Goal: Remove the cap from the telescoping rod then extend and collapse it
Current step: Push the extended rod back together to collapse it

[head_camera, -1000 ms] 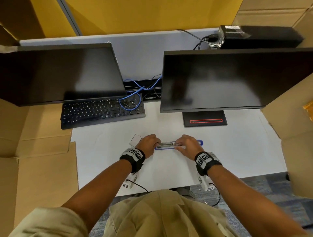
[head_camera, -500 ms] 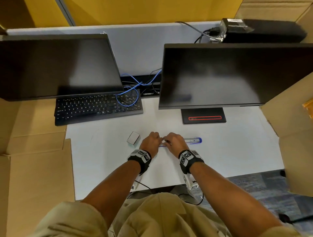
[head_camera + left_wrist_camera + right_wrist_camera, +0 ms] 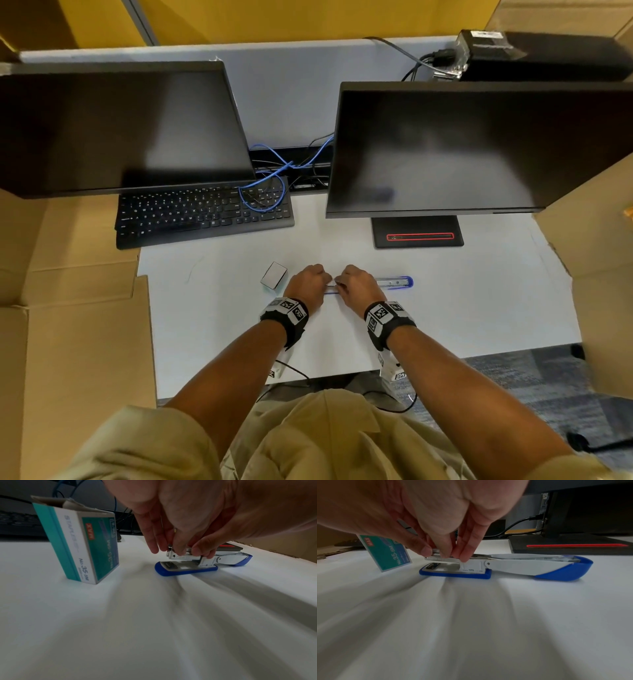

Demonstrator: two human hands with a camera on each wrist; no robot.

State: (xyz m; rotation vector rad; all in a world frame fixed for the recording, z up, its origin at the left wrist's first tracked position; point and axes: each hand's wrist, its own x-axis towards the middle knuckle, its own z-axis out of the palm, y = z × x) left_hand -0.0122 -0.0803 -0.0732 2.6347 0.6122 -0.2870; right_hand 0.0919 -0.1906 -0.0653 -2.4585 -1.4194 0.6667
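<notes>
No telescoping rod or cap shows in any view. A blue and white stapler [image 3: 397,282] [image 3: 522,566] lies opened flat on the white table [image 3: 479,308], lid stretched to the right and blue base [image 3: 185,569] to the left. My left hand [image 3: 306,282] [image 3: 181,551] pinches its metal magazine from above with thumb and fingers. My right hand [image 3: 359,284] [image 3: 443,554] pinches the same magazine just to the right, almost touching the left hand. A thin grey strip [image 3: 406,526] shows behind my right thumb; which hand holds it is hidden.
A teal staples box [image 3: 274,275] [image 3: 82,545] stands left of my left hand. Behind are a black keyboard [image 3: 205,216], two dark monitors [image 3: 120,130] [image 3: 479,150] and a monitor base [image 3: 418,233]. Cardboard panels [image 3: 68,342] [image 3: 603,274] flank the table.
My right hand has slid left along the stapler until it nearly meets the left hand, which uncovers the lid on the right. The left hand has stayed at the magazine.
</notes>
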